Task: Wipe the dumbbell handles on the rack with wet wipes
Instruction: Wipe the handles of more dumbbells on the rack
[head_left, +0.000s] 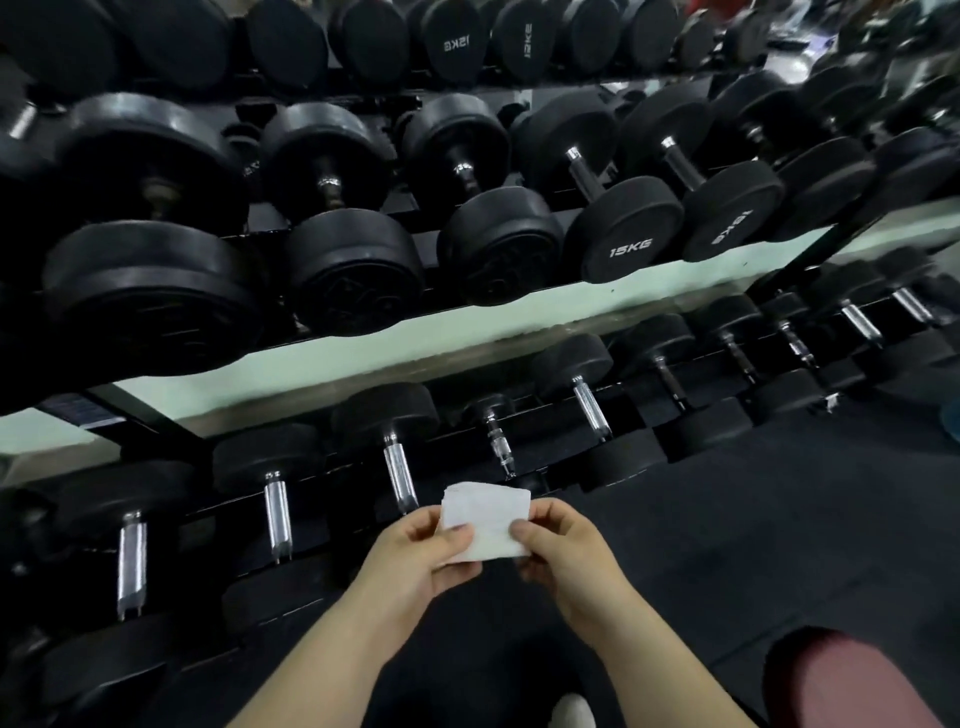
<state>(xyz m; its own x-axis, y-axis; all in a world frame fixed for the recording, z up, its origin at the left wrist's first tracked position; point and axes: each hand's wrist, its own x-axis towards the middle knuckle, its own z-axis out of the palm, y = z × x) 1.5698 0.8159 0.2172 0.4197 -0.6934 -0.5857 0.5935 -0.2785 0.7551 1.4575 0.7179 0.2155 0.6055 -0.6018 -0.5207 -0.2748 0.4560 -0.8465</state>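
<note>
Fingers (457, 535) of both hands are clamped on a folded white wipe (491, 517): the left hand (423, 556) pinches its left edge and the right hand (569, 553) its right. The wipe is held in the air just in front of the bottom row of the rack (150, 423), near a chrome handle (400, 478) but touching none.

The likely trouble is that the wipe is small and thickly folded. It may slide along a handle without wrapping round it, leaving the underside dirty. A loose pinch could drop it onto the dark matted floor (727, 519). Knuckles could also knock the black weight heads (384, 415) that sit close on each side of a handle.

The rack carries three sloping rows of dumbbells (630, 250), some marked 15KG. A pale green wall (363, 358) shows behind, and a knee (852, 680) in reddish cloth sits at lower right.
</note>
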